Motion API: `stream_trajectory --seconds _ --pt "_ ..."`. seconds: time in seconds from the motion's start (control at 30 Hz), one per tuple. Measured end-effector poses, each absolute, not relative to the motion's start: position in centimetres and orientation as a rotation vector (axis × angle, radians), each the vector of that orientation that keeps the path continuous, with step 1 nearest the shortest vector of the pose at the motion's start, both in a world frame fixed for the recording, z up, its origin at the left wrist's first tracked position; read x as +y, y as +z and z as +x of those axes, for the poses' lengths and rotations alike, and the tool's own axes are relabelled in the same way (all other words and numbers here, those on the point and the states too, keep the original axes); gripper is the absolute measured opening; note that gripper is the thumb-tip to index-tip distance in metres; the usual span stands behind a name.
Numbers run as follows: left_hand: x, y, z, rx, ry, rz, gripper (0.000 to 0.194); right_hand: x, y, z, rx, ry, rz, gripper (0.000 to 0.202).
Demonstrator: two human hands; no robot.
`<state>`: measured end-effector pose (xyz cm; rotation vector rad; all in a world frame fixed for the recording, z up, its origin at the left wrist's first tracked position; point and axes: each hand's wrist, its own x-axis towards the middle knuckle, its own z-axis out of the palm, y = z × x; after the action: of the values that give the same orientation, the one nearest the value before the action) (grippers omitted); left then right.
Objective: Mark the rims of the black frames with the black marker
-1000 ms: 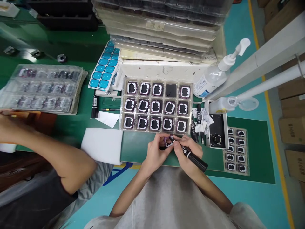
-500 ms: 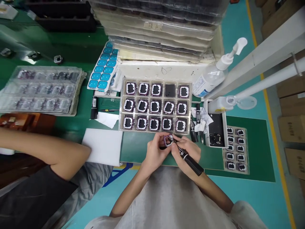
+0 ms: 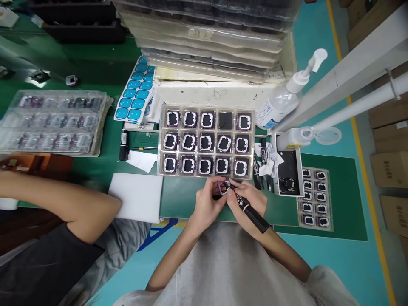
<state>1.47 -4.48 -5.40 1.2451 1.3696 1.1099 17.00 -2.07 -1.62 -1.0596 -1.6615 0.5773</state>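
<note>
My left hand (image 3: 206, 203) pinches a small purple and white square frame (image 3: 222, 187) near the bench's front edge. In my right hand (image 3: 247, 204) is a black marker pen (image 3: 255, 216), its tip end at the frame and its thick end pointing down right toward me. Fingers of both hands meet around the frame, so part of it is hidden. Just beyond them lies a clear plastic tray (image 3: 161, 158) with rows of similar frames in its compartments; one back-row compartment holds a plain dark block (image 3: 225, 120).
A white foam pad (image 3: 135, 196) and a co-worker's arm (image 3: 79, 199) are at left. Stacked trays (image 3: 204, 46) rise behind. To the right stand a pump bottle (image 3: 282, 102), a white box (image 3: 301, 174), loose markers (image 3: 257, 174) and another tray (image 3: 331, 204).
The view has shifted slightly. My hands keep the same hold on the frame and the marker pen, with the pen's angle nearly unchanged.
</note>
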Motion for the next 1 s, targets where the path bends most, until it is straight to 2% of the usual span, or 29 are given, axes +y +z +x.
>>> stream_trajectory --seconds 1.0 --pt "-4.67 -5.19 1.62 1.43 1.149 1.336 0.035 -2.08 -1.4 16.99 -1.633 0.623 -1.067 0.022"
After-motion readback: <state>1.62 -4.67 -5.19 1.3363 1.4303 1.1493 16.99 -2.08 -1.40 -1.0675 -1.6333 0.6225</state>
